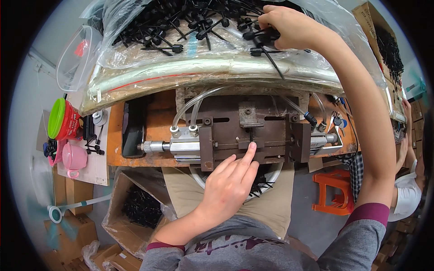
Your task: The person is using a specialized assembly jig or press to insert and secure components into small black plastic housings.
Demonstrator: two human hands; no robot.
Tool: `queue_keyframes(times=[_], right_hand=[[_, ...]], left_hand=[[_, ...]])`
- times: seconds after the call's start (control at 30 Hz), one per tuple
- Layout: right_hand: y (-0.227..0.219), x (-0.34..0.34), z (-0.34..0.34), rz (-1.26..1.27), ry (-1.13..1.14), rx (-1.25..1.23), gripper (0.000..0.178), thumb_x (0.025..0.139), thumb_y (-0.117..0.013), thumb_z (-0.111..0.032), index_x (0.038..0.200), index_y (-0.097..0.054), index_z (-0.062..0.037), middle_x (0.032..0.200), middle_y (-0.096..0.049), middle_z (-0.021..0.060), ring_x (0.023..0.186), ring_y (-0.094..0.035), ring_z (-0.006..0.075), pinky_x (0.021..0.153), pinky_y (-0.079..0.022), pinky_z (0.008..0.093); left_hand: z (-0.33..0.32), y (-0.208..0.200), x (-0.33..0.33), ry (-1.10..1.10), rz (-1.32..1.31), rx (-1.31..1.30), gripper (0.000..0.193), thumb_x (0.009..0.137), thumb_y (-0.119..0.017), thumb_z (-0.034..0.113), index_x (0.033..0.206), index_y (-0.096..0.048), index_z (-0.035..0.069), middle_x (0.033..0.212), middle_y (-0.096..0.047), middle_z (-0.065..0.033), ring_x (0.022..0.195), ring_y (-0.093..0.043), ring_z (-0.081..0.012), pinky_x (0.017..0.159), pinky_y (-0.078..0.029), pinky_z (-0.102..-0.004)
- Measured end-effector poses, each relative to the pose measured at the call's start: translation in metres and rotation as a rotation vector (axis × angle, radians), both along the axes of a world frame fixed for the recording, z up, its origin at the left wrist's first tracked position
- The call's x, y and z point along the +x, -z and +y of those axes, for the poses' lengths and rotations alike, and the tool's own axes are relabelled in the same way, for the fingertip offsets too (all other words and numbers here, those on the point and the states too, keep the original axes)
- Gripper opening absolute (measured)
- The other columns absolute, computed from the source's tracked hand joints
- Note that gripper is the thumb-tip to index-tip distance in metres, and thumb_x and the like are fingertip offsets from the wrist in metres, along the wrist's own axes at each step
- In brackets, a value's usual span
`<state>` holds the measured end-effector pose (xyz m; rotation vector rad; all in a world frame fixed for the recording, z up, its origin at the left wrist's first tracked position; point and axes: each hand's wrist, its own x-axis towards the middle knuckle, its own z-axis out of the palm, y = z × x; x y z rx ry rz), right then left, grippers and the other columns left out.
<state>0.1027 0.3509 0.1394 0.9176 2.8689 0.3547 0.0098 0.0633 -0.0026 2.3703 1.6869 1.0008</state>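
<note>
My left hand (228,183) is stretched over the near side of a brown metal fixture (226,110). Its index fingertip rests on the small block at the centre, where a thin black rod stands; nothing shows in its grasp. My right hand (289,28) reaches to the far right, its fingers closed round black plastic pieces with long thin stems (261,37). One stem hangs down toward me. Many similar black pieces (199,25) lie loose on a plastic-covered tray beyond the fixture. How many pieces my right fingers hold is hidden.
Silver air cylinders (185,147) with clear hoses flank the fixture on the wooden bench (115,140). A black bin (134,128) and pink cup (74,156) are at left. Below are a carton of black parts (118,203) and an orange stool (320,192). Another person (407,194) sits at right.
</note>
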Motion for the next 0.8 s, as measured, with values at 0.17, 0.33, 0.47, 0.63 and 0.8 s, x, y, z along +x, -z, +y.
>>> queue_keyframes(times=[0.17, 0.33, 0.47, 0.63, 0.8], right_hand=[[-0.001, 0.001, 0.001, 0.07, -0.07, -0.028, 0.021, 0.068, -0.073, -0.013, 0.086, -0.069, -0.0029, 0.095, -0.059, 0.0169, 0.092, -0.06, 0.0348, 0.08, -0.049, 0.0428], [-0.006, 0.008, 0.007, 0.341, 0.009, -0.15, 0.024, 0.067, -0.078, -0.011, 0.084, -0.067, 0.0017, 0.083, -0.066, 0.0178, 0.08, -0.065, 0.0324, 0.072, -0.051, 0.0377], [-0.017, 0.016, 0.008, 0.557, 0.153, -0.151, 0.028, 0.067, -0.081, -0.011, 0.086, -0.066, 0.0038, 0.077, -0.067, 0.0165, 0.072, -0.066, 0.0236, 0.069, -0.052, 0.0356], [-0.031, 0.033, -0.005, 1.053, 0.338, -0.504, 0.019, 0.078, -0.078, -0.005, 0.085, -0.063, 0.0049, 0.078, -0.065, 0.0089, 0.068, -0.064, 0.0162, 0.065, -0.055, 0.0274], [-0.023, 0.06, -0.013, 1.275, 0.199, -0.663, 0.016, 0.082, -0.073, -0.008, 0.093, -0.066, 0.0022, 0.08, -0.064, 0.0054, 0.071, -0.061, 0.0141, 0.067, -0.05, 0.0257]], left_hand=[[0.0, 0.001, -0.001, -0.01, -0.003, 0.003, 0.023, 0.073, -0.073, 0.005, 0.094, -0.066, 0.001, 0.128, -0.062, -0.0155, 0.083, -0.068, -0.0255, 0.082, -0.055, -0.0346], [0.0, 0.004, -0.002, -0.009, -0.014, 0.012, 0.023, 0.071, -0.074, 0.004, 0.093, -0.066, 0.001, 0.128, -0.062, -0.0154, 0.08, -0.068, -0.0254, 0.079, -0.055, -0.0332], [0.0, 0.005, -0.003, 0.001, -0.006, 0.022, 0.023, 0.072, -0.074, 0.005, 0.093, -0.066, 0.002, 0.128, -0.062, -0.0153, 0.079, -0.068, -0.0254, 0.078, -0.056, -0.0332], [0.0, 0.008, -0.004, -0.004, -0.003, 0.034, 0.023, 0.072, -0.075, 0.005, 0.093, -0.066, 0.002, 0.128, -0.062, -0.0151, 0.079, -0.068, -0.0253, 0.077, -0.056, -0.0326], [-0.002, 0.006, -0.005, 0.011, 0.011, 0.023, 0.023, 0.072, -0.075, 0.005, 0.093, -0.066, 0.002, 0.128, -0.062, -0.0153, 0.077, -0.067, -0.0234, 0.073, -0.055, -0.0316]])
